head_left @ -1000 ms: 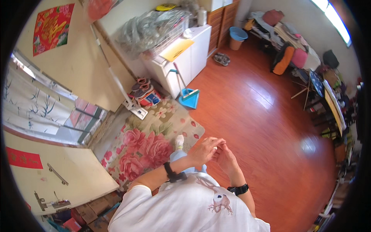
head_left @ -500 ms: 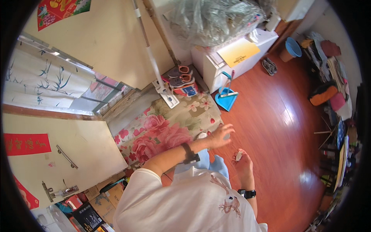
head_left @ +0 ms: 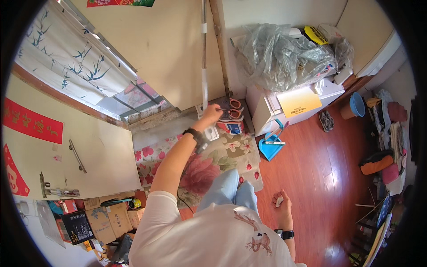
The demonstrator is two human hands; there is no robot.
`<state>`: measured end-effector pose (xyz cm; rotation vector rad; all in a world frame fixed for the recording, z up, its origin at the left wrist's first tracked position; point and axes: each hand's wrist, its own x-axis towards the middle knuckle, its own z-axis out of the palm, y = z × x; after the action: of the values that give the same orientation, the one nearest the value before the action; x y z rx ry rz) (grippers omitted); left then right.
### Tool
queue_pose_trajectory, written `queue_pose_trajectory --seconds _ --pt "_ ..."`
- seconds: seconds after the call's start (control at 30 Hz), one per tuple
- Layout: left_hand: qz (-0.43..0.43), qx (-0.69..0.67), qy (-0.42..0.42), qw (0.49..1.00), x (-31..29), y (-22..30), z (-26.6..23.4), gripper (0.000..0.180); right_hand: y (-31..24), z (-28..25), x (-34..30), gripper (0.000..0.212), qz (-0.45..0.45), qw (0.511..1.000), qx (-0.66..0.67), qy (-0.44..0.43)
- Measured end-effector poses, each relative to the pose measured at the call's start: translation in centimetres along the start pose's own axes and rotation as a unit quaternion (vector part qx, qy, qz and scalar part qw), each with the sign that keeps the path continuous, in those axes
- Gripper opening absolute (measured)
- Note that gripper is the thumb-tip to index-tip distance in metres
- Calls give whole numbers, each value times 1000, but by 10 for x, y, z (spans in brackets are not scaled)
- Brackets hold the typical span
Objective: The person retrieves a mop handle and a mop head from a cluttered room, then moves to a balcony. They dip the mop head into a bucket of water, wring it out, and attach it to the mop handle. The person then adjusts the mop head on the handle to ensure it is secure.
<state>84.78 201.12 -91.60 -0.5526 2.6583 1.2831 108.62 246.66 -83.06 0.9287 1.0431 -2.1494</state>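
While the L hand (head_left: pixel 212 115) is stretched out over the far edge of the floral rug (head_left: pixel 247 158), it's right beside the mop (head_left: pixel 204 84) and the shoes (head_left: pixel 234 115); fingers look drawn in narrow, but can't tell if they touch or grip anything. Mop head's at the rug's far edge, pole running up from it. Shoes sit on a red/blue/white pack (head_left: pixel 231 128), nr the rug's far R corner. R hand (head_left: pixel 283 206) hangs over the wood floor, off the rug's R edge, curled w/ a small white thing (head_left: pixel 279 201) in it. Blue dustpan (head_left: pixel 270 150) = just off the rug's far R corner, nr the cabinet (head_left: pixel 262 111).

For a tidy reach: prob. go slow, wrist soft, b/c a knock could tip the pole or shoes. Feet steady; light pressure in R hand so the white thing doesn't slip.
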Motion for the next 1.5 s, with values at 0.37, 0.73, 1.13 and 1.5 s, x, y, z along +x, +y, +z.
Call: queue_pose_trajectory --seconds 0.37,0.73,1.13,1.5 --pt "-20 -36 228 973 435 1 -200 83 -77 236 213 18 23 994 -16 104" --pt "-15 -217 294 931 744 -130 -287 47 -73 526 478 18 72 988 -73 119" --pt "21 -296 313 902 637 -252 -392 40 -5 589 517 19 98 978 -168 69" --pt "-1 -380 296 876 585 -314 -451 35 66 651 541 21 85 930 -355 41"
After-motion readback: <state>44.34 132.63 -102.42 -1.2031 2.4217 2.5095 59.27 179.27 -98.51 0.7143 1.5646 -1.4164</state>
